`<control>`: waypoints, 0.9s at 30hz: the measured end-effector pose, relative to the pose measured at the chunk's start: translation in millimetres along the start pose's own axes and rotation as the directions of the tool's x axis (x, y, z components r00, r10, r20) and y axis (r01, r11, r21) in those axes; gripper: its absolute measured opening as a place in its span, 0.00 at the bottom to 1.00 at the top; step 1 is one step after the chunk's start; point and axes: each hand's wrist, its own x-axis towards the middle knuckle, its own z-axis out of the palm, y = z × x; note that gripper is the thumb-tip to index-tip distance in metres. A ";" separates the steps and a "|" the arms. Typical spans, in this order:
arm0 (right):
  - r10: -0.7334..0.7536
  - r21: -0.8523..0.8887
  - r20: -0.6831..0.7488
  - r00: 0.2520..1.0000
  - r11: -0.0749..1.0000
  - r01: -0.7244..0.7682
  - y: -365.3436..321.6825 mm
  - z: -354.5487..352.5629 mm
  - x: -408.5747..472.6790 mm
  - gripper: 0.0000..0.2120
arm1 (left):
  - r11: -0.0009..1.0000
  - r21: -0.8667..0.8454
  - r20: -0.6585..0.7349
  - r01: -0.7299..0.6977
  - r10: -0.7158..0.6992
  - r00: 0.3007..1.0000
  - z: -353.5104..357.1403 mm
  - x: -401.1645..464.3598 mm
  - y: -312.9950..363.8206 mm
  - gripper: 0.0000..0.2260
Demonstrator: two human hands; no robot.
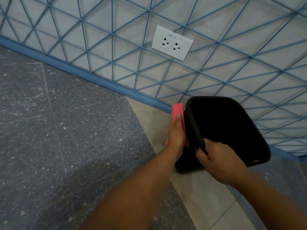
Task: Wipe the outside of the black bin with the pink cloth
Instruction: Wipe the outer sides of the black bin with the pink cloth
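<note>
The black bin [232, 130] stands on the floor by the wall, its dark opening facing up at me. A folded pink cloth [177, 110] lies flat against the bin's left outer side. My left hand [177, 133] presses on the cloth with straight fingers. Part of the cloth shows above my fingertips and a little below my palm. My right hand [216, 161] grips the bin's near rim, fingers curled over the edge.
A white wall with a blue line pattern and a blue skirting [83, 75] runs behind the bin. A double socket plate [172, 43] sits on the wall above. Grey speckled floor tiles [66, 138] lie to the left, pale tiles [207, 196] under the bin.
</note>
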 end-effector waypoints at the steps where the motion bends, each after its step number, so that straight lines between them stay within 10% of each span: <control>1: -0.008 -0.002 0.007 1.000 1.000 0.008 0.4 -0.6 0.1 0.12 | 1.000 0.002 0.005 0.000 0.000 1.000 -0.3 -5.4 3.3 0.33; 5: -0.025 0.008 0.021 0.999 1.000 0.024 -0.4 -0.8 -0.5 0.13 | 1.000 -0.029 -0.030 -0.009 0.009 1.000 -1.2 -16.2 -7.4 0.45; 9: -0.022 0.015 -0.004 1.000 1.000 0.022 0.3 -2.4 1.7 0.12 | 1.000 -0.009 -0.039 0.000 -0.001 0.999 1.9 -13.6 16.1 0.27; 13: -0.041 0.008 0.007 0.999 0.999 0.041 3.0 -2.0 0.9 0.11 | 0.999 -0.006 -0.018 -0.053 0.053 0.998 1.5 -20.9 -6.7 0.41; 17: -0.029 0.005 -0.001 1.000 1.000 0.029 2.6 -1.1 3.2 0.10 | 0.999 -0.041 -0.022 -0.014 0.013 1.000 1.9 -13.4 14.6 0.24; 21: -0.028 -0.009 0.007 1.000 1.000 0.028 3.3 -2.8 3.7 0.11 | 0.997 0.023 0.006 -0.067 0.067 0.998 2.3 -19.3 1.7 0.39; 27: -0.020 0.009 0.005 1.000 1.000 0.020 1.0 -1.8 4.7 0.12 | 1.000 0.014 0.024 0.002 -0.003 1.000 1.9 -12.4 13.7 0.24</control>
